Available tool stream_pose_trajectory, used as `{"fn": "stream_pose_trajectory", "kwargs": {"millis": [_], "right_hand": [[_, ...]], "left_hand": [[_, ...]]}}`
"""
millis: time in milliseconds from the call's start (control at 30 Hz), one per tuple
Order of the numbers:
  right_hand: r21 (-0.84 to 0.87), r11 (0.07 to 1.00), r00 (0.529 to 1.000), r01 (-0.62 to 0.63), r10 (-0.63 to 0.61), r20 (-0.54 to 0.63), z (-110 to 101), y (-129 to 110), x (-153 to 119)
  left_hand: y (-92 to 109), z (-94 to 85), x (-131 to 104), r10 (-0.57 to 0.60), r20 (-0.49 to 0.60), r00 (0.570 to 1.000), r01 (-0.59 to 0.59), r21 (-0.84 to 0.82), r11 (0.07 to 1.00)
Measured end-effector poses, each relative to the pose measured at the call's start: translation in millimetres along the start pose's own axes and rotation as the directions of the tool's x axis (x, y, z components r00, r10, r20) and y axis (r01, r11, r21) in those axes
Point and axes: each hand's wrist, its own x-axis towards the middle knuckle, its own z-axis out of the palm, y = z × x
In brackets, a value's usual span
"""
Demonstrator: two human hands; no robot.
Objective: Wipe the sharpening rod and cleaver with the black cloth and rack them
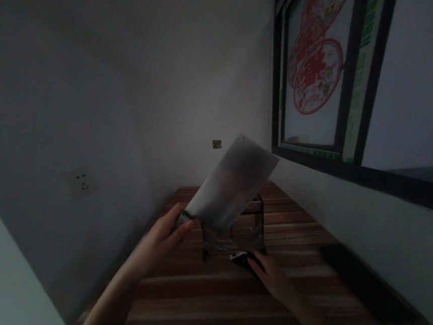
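A broad metal cleaver (236, 178) is raised and tilted, its blade pointing up and to the right. My left hand (173, 229) is closed around its handle end. Behind the blade, a black-framed rack (263, 224) with clear parts stands on the wooden table (198, 300), partly hidden by the blade. In front of the rack, my right hand (267, 272) grips a small black object (244, 260) with a whitish edge, low over the table; what it is I cannot make out.
A long black item (367, 283) lies along the table's right side by the wall. A dark-framed window (315, 73) with red decorations is at the upper right. A socket (81, 182) sits on the left wall.
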Motion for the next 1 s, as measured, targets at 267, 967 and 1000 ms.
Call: {"fn": "stream_pose_trajectory", "kwargs": {"millis": [267,967,1000], "right_hand": [[0.019,1.0,1.0,0.019,-0.019,0.015,-2.9,-4.9,-0.6],[-0.01,0.998,0.995,0.054,-0.053,0.085,-3.8,-13.4,-3.5],[-0.011,0.998,0.994,0.056,-0.055,0.098,-4.6,-15.1,-3.7]], "left_hand": [[79.7,-54.4,107.8,0.37,0.2,0.907,-0.419,0.512,0.75],[217.6,-22.5,227.6,-0.036,0.516,0.856,-0.497,0.839,0.224],[220.3,-16.9,231.1,-0.054,0.517,0.854,-0.496,0.842,0.213]]}}
